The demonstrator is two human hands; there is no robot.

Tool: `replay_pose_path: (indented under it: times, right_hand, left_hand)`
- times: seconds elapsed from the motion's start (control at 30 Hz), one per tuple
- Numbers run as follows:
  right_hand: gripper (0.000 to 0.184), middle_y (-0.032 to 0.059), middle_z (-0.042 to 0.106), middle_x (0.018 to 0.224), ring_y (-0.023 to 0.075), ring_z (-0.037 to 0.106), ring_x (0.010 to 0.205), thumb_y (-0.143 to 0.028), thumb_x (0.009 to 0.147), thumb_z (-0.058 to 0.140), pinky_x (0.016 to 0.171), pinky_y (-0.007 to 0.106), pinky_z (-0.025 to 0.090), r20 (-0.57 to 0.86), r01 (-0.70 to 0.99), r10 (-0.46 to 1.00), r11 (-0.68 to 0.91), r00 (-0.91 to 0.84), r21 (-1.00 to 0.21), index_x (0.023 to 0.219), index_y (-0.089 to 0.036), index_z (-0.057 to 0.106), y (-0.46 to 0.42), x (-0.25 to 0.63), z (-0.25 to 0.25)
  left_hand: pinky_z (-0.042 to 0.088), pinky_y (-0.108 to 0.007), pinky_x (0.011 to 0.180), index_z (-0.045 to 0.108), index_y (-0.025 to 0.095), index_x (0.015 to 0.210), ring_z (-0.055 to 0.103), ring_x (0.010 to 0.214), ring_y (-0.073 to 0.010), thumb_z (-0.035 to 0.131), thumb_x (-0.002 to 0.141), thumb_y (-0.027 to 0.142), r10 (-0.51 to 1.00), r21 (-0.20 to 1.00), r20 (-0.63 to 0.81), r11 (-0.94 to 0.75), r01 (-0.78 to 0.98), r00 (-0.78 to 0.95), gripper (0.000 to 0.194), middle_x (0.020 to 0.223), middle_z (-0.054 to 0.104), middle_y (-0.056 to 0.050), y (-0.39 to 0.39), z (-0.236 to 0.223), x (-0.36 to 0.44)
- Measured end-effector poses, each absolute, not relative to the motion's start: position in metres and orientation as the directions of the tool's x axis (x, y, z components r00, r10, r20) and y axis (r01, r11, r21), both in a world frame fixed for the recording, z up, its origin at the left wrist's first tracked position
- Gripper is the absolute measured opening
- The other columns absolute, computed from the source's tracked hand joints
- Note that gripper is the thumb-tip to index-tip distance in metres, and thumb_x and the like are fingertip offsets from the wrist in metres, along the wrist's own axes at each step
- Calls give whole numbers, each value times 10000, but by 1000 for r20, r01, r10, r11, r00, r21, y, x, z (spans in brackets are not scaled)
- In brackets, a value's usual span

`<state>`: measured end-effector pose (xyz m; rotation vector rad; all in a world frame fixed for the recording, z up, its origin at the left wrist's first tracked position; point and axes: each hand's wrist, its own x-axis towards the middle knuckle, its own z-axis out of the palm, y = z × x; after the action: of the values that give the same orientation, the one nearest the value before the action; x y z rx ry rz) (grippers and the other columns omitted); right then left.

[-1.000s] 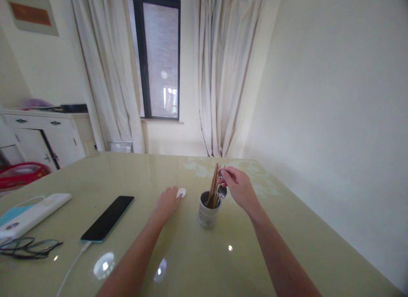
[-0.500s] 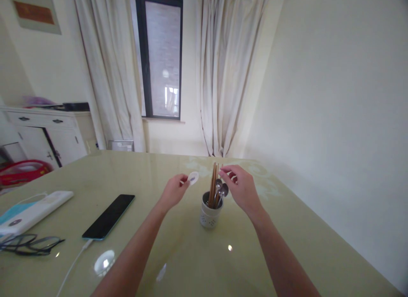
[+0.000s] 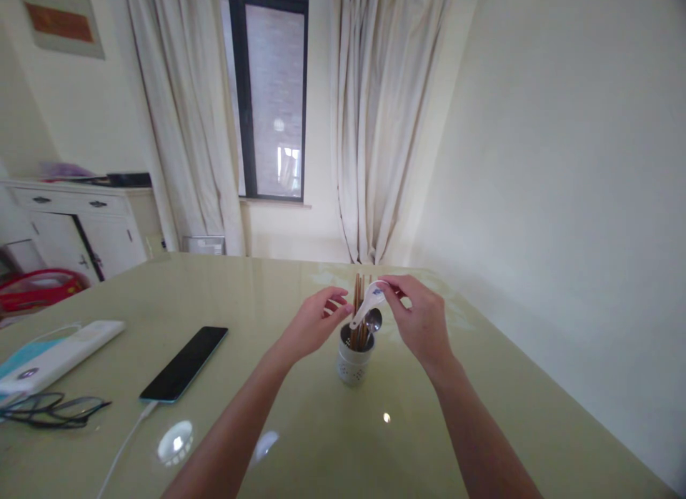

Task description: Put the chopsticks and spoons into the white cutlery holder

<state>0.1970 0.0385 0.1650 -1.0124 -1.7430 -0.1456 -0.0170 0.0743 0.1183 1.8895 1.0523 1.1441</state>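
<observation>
A white ceramic soup spoon point(image 3: 365, 307) with a blue mark in its bowl is pinched at the bowl end by my right hand point(image 3: 421, 317). Its handle slants down to the left over a white utensil holder point(image 3: 352, 367) with small holes in its wall. Wooden chopsticks point(image 3: 356, 292) and a metal spoon point(image 3: 374, 319) stand upright in the holder. Just left of the chopsticks is my left hand point(image 3: 316, 320), thumb and fingers apart, with nothing held. Its thumb tip is close to the spoon's handle; I cannot tell whether they touch.
On the glossy table point(image 3: 300, 427) a black phone point(image 3: 185, 363) lies at the left with a white cable point(image 3: 126, 442) plugged in. Beyond it are a white power strip point(image 3: 64, 356) and eyeglasses point(image 3: 58, 411). A wall point(image 3: 579, 199) borders the table's right side.
The white spoon has passed from my left hand to my right, moving rightward in front of the chopsticks. My left hand has opened and come closer to the holder.
</observation>
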Motion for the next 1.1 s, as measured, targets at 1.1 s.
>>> replay_pose_path:
  times: [1.1]
  right_hand:
    - [339,87,685,1033,215,660,820,-402,1100,402,828,395,537,753,676,648,508,109,-535,1089,-217,686,39,221,98]
  left_hand:
    - [550,-439,945,662,302,1250,694,1081,-291,899,604,243,703,852,49,-400,338,709,691,1245,767,-65,98,44,-17]
